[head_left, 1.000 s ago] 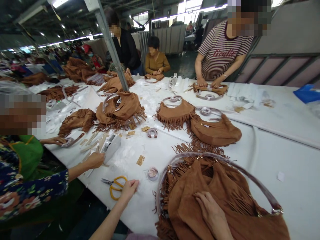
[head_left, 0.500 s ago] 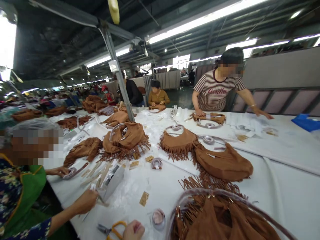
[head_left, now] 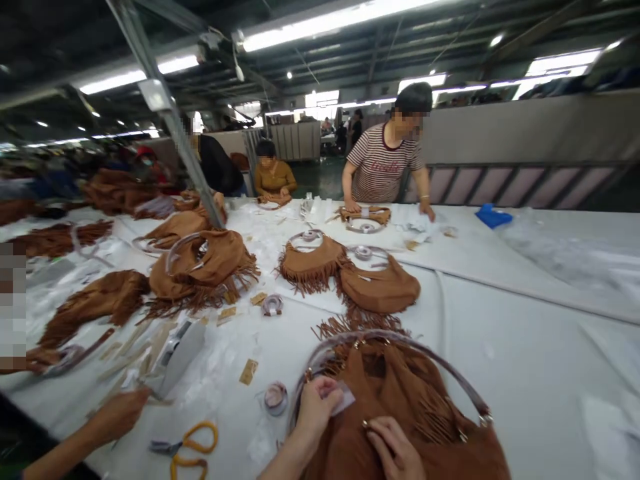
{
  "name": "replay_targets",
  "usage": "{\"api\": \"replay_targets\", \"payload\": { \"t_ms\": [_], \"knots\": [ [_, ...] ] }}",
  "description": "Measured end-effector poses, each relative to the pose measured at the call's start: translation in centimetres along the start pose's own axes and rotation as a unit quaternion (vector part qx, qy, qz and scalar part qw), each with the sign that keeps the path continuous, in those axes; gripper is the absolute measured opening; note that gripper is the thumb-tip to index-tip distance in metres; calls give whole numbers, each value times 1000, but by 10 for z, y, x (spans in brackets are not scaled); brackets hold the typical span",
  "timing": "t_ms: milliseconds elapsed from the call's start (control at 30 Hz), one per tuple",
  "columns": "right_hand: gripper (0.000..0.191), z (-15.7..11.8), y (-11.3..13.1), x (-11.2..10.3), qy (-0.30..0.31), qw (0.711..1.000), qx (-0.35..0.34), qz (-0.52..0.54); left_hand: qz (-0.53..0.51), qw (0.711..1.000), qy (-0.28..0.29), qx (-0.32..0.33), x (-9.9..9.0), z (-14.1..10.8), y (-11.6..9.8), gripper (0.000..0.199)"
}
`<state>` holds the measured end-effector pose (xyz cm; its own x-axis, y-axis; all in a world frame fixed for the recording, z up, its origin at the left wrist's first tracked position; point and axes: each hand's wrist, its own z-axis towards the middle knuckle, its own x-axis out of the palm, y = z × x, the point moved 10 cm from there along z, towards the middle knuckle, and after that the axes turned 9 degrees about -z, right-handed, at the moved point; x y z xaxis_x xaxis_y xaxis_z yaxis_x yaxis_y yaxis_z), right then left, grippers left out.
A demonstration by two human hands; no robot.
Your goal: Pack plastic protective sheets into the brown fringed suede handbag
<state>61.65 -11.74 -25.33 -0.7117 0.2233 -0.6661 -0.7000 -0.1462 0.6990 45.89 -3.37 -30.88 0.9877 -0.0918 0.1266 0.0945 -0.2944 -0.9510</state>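
A brown fringed handbag (head_left: 400, 387) lies in front of me at the bottom of the view, its strap wrapped in clear film. My left hand (head_left: 316, 405) is closed over the bag's left side, pinching a small translucent piece of film (head_left: 345, 399). Lower down, my right hand (head_left: 395, 448) rests on the bag with its fingers closed at a small metal fitting (head_left: 365, 424). Left of the bag stand a small wrapped roll (head_left: 275, 398) and yellow-handled scissors (head_left: 193, 440), apart from both hands.
More brown fringed bags (head_left: 380, 283) lie across the white table (head_left: 480, 320). A grey tape dispenser (head_left: 183, 350) and tan tags (head_left: 249, 371) are on the left. One co-worker's hand (head_left: 117, 413) reaches in beside the dispenser. Across the table stands a person in a striped shirt (head_left: 383, 160).
The view has swung right. My left hand has moved from beside the scissors onto the bag and now holds the film piece. My right hand has come into view on the bag.
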Motion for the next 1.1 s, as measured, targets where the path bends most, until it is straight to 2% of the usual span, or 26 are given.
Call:
{"api": "replay_targets", "payload": {
  "t_ms": [167,333,467,567,633,667,733,833,900,933,1000,1100],
  "knots": [
    [30,0,-5,4,52,993,101,27,106,993,18,53,13,-9,-10,17],
    [28,6,-7,9,74,987,114,85,190,975,55,98,29,-19,-18,18],
    [26,12,-2,8,62,989,92,96,231,960,142,69,39,-15,-22,26],
    [25,14,1,10,69,991,86,77,311,916,244,74,49,-13,-32,22],
    [25,14,1,10,70,991,83,75,355,886,285,91,55,-11,-39,18],
    [25,14,0,9,67,991,85,77,358,883,291,87,56,-8,-40,17],
    [25,11,-3,8,57,991,97,79,312,912,264,44,52,1,-36,14],
    [24,7,-10,6,34,988,126,81,133,977,146,-80,33,14,-12,24],
    [24,4,-11,7,27,986,137,86,35,985,79,-152,23,12,9,34],
    [24,3,-10,8,28,986,140,90,13,983,63,-174,22,9,18,38],
    [24,3,-8,10,30,985,144,94,14,983,53,-173,21,4,25,42],
    [26,2,-6,10,32,984,151,89,56,992,66,-94,24,2,15,42]
  ]
}}
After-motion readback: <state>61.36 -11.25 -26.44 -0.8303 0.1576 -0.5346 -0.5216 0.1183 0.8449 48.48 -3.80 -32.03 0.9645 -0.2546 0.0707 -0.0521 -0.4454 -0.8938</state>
